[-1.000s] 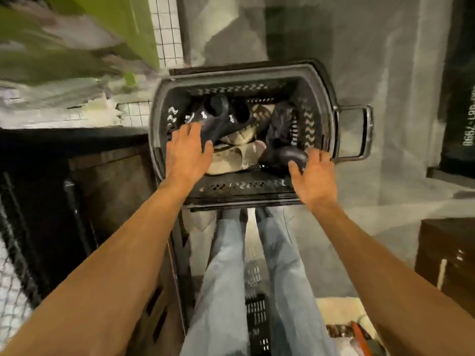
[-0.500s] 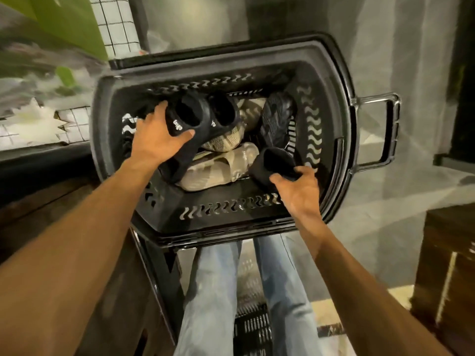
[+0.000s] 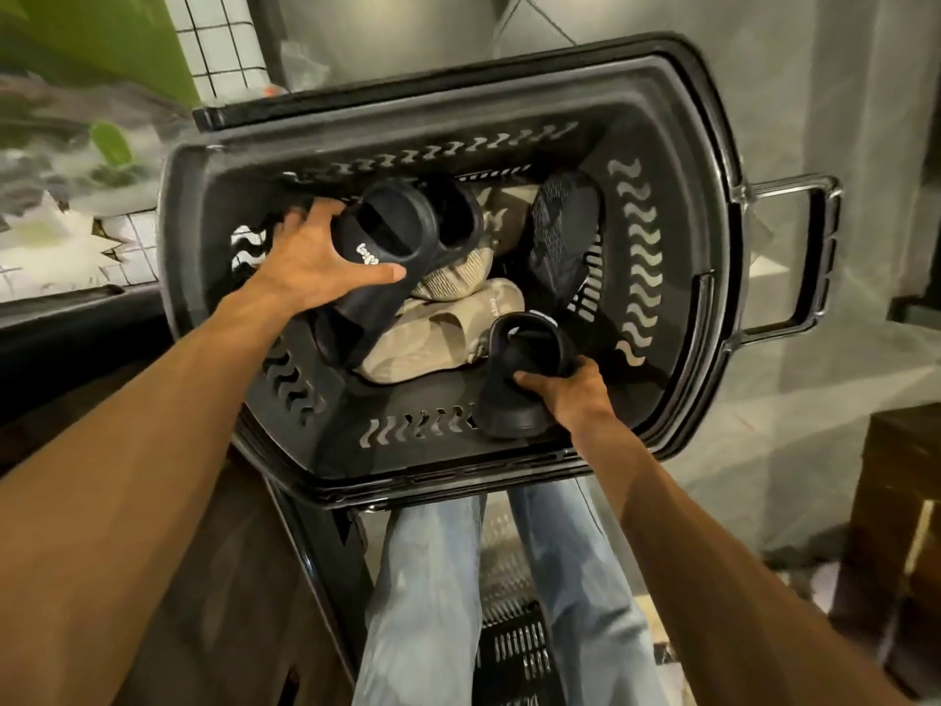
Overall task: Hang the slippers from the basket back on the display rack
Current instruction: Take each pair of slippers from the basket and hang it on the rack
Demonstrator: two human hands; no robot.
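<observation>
My left grip point(image 3: 310, 259) is curled round the strap side of a black slipper point(image 3: 417, 239) with white lettering, mid-frame. My right grip point(image 3: 570, 394) is closed on the edge of a second black slipper point(image 3: 529, 343), lower right inside the basket point(image 3: 458, 99). Both look like matte moulded foam with chunky soles, so I judge them light, springy and unlikely to slip, with the broad strap the surest hold. Beige slippers point(image 3: 422, 349) lie between them.
</observation>
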